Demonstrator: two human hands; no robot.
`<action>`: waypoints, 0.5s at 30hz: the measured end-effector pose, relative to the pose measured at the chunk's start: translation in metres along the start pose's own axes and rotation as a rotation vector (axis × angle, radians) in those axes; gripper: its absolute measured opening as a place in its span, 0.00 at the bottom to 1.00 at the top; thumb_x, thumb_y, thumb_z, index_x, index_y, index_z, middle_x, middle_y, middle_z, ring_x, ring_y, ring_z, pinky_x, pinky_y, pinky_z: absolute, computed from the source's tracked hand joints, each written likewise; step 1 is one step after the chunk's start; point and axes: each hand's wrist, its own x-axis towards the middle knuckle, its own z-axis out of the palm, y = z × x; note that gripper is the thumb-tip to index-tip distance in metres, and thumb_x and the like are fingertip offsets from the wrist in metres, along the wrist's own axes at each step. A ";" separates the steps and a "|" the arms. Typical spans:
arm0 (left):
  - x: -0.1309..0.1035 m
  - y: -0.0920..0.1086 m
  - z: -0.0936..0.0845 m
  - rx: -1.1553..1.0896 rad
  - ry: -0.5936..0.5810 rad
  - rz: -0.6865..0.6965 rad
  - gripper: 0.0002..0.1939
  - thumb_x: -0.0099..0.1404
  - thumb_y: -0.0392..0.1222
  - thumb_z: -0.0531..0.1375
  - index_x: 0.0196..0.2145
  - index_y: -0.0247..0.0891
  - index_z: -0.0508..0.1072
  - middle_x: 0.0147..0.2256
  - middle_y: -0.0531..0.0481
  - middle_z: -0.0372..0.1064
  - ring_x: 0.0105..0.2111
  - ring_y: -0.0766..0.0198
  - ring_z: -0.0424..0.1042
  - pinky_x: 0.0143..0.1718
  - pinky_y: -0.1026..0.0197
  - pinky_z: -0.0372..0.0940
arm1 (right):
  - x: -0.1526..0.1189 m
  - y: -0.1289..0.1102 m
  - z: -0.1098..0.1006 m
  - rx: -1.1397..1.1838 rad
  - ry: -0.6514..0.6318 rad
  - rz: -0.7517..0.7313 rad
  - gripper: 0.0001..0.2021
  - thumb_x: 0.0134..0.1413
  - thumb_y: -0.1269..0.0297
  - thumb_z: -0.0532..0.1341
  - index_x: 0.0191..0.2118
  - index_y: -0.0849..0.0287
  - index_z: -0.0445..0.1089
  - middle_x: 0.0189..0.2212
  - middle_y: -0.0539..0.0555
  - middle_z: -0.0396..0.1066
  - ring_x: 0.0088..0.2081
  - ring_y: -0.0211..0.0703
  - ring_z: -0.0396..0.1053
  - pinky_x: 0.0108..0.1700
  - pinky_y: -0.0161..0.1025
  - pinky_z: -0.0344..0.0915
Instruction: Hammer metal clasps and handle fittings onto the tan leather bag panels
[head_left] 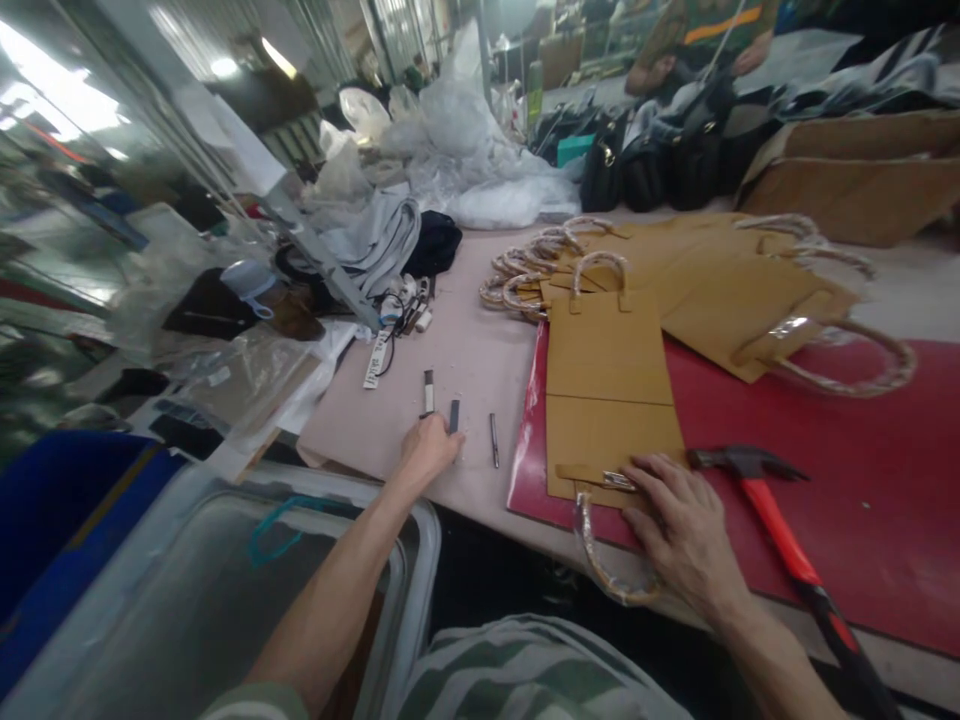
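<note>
My left hand (431,447) rests on the table with its fingers curled. A small dark grey bar (454,415) and a slim tool with a dark tip (428,390) stick out beside its fingertips; what lies inside the fingers is hidden. A thin metal punch-like rod (493,440) lies just right of it. My right hand (679,520) lies with fingers stretched over the lower edge of a tan bag panel (611,360). Its fingertips are near a shiny tab (618,481) and the plastic-wrapped lower handle (592,550), which hangs over the table edge.
A red-handled hammer (772,510) lies on the red mat (862,450), right of my right hand. More tan bag pieces (712,270) with wrapped handles are piled behind. A grey bin (427,540) stands below left. Plastic bags (465,130) and black bags (645,165) fill the back; another person's hands (752,53) are beyond.
</note>
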 end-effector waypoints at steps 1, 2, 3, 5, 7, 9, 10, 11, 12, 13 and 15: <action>0.000 0.000 -0.003 0.004 -0.016 0.000 0.13 0.64 0.50 0.62 0.38 0.39 0.77 0.39 0.41 0.79 0.42 0.50 0.78 0.38 0.58 0.64 | 0.000 -0.002 -0.001 0.000 0.000 0.009 0.16 0.67 0.58 0.54 0.56 0.54 0.69 0.56 0.60 0.69 0.59 0.60 0.64 0.57 0.60 0.62; 0.001 -0.001 -0.007 0.000 -0.023 0.002 0.12 0.64 0.51 0.61 0.37 0.40 0.77 0.38 0.41 0.80 0.42 0.51 0.78 0.38 0.58 0.64 | 0.001 -0.004 -0.002 -0.002 0.001 0.016 0.16 0.67 0.58 0.54 0.56 0.54 0.69 0.56 0.60 0.69 0.59 0.60 0.64 0.57 0.60 0.62; 0.003 -0.004 -0.011 -0.007 -0.016 0.002 0.13 0.65 0.51 0.60 0.35 0.40 0.78 0.37 0.42 0.80 0.41 0.51 0.78 0.38 0.58 0.64 | 0.001 -0.006 -0.003 -0.005 0.002 0.021 0.16 0.67 0.58 0.54 0.56 0.54 0.69 0.56 0.60 0.69 0.59 0.60 0.64 0.57 0.60 0.62; 0.009 -0.010 -0.021 -0.015 0.054 -0.016 0.14 0.67 0.52 0.58 0.35 0.41 0.78 0.37 0.42 0.80 0.42 0.51 0.78 0.39 0.58 0.64 | 0.002 -0.007 -0.003 -0.012 0.007 0.026 0.16 0.67 0.58 0.54 0.56 0.55 0.69 0.56 0.60 0.70 0.59 0.60 0.64 0.58 0.61 0.61; 0.020 -0.016 -0.031 -0.016 0.130 -0.061 0.16 0.68 0.52 0.56 0.39 0.40 0.78 0.40 0.40 0.80 0.45 0.50 0.77 0.41 0.57 0.65 | 0.002 -0.008 -0.003 -0.007 0.012 0.027 0.16 0.67 0.58 0.54 0.55 0.55 0.68 0.56 0.60 0.70 0.59 0.60 0.64 0.58 0.61 0.61; 0.035 -0.019 -0.037 -0.026 0.124 -0.108 0.17 0.67 0.52 0.57 0.41 0.37 0.78 0.42 0.37 0.79 0.47 0.48 0.77 0.43 0.56 0.66 | 0.002 -0.007 -0.002 0.001 0.016 0.027 0.17 0.66 0.58 0.54 0.55 0.56 0.68 0.56 0.60 0.70 0.60 0.60 0.64 0.59 0.61 0.61; 0.043 -0.020 -0.039 -0.036 0.092 -0.124 0.17 0.66 0.52 0.59 0.40 0.36 0.79 0.42 0.36 0.79 0.47 0.48 0.77 0.43 0.56 0.67 | 0.002 -0.006 -0.002 0.003 0.018 0.027 0.17 0.66 0.57 0.54 0.56 0.56 0.68 0.57 0.60 0.70 0.59 0.61 0.64 0.59 0.61 0.60; 0.052 -0.020 -0.039 -0.046 0.053 -0.133 0.16 0.64 0.52 0.61 0.37 0.35 0.79 0.40 0.36 0.80 0.45 0.48 0.78 0.42 0.57 0.67 | 0.002 -0.005 -0.001 0.002 0.016 0.027 0.17 0.66 0.57 0.53 0.56 0.55 0.68 0.57 0.60 0.70 0.59 0.61 0.64 0.58 0.61 0.60; 0.060 -0.019 -0.039 -0.058 0.016 -0.140 0.15 0.61 0.51 0.63 0.34 0.35 0.80 0.36 0.37 0.80 0.43 0.49 0.79 0.41 0.57 0.68 | 0.002 -0.004 0.000 0.001 0.015 0.027 0.18 0.66 0.56 0.53 0.56 0.55 0.68 0.56 0.60 0.70 0.59 0.62 0.65 0.58 0.62 0.60; 0.067 -0.019 -0.039 -0.072 -0.015 -0.147 0.13 0.58 0.50 0.65 0.30 0.35 0.79 0.32 0.38 0.79 0.39 0.49 0.80 0.39 0.58 0.69 | 0.002 -0.002 0.001 0.001 0.015 0.025 0.18 0.66 0.56 0.53 0.56 0.55 0.68 0.56 0.60 0.70 0.59 0.62 0.65 0.57 0.62 0.61; 0.078 -0.018 -0.036 -0.115 -0.067 -0.171 0.10 0.53 0.45 0.67 0.25 0.34 0.78 0.23 0.42 0.76 0.30 0.51 0.79 0.33 0.58 0.70 | 0.003 0.000 0.003 0.007 0.018 0.019 0.18 0.66 0.55 0.53 0.55 0.55 0.69 0.55 0.61 0.71 0.58 0.63 0.66 0.57 0.62 0.61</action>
